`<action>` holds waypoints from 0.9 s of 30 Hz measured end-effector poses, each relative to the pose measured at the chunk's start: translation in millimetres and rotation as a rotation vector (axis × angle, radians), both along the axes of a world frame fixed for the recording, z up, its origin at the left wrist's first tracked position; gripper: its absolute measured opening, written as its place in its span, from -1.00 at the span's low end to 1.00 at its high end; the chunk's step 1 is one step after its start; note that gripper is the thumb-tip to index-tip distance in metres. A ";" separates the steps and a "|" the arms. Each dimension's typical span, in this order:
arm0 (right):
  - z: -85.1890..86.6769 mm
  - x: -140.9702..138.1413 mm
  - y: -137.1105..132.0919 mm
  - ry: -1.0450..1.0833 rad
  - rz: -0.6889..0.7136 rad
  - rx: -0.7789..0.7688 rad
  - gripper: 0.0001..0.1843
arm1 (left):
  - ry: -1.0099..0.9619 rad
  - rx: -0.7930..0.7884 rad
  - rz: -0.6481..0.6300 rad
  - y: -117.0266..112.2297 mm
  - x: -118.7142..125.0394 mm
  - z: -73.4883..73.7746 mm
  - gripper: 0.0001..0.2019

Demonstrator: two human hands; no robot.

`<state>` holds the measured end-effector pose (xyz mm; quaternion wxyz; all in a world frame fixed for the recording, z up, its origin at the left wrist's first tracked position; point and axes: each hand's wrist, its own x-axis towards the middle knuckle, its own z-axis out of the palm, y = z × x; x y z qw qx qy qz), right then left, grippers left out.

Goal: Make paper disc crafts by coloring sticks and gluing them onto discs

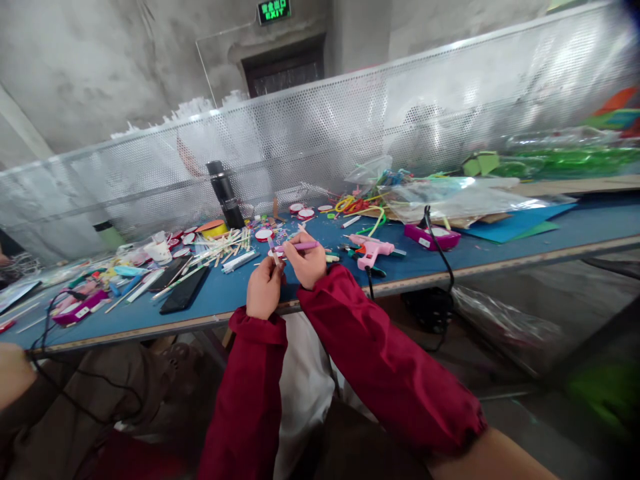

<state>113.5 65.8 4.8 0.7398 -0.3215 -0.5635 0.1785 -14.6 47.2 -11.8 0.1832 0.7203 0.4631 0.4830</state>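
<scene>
In the head view my left hand (264, 290) is closed, pinching the lower end of a small pale stick (273, 247) with purple on its upper part. My right hand (307, 263) grips a purple marker (303, 246), whose tip end points left and meets or nearly meets the stick. Both hands are over the front edge of the blue table, in dark red sleeves. Just right of my right hand lies a pink glue gun (373, 249). White markers (240, 261) lie left of my left hand, near a heap of pale wooden sticks (225, 245).
A black thermos (226, 197) stands at the back by the perforated metal screen (310, 140). Phones (185, 290) lie at left; a purple box (433, 237) with a black cable sits at right. Plastic bags (450, 198) and blue sheets (515, 223) lie beyond. Another person's arm (15, 373) shows at left.
</scene>
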 end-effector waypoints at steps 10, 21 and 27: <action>-2.6 -0.1 3.4 -0.011 0.013 -0.003 -0.77 | 0.002 0.008 -0.007 0.1 -0.3 -0.5 -0.79; -2.1 -0.6 3.2 -0.019 0.015 -0.014 -0.76 | 0.011 -0.003 -0.003 -0.6 -0.1 0.6 -0.79; 0.6 1.9 0.9 -0.005 -0.101 -0.023 -0.73 | 0.016 -0.016 0.007 -0.4 -0.3 0.3 -0.81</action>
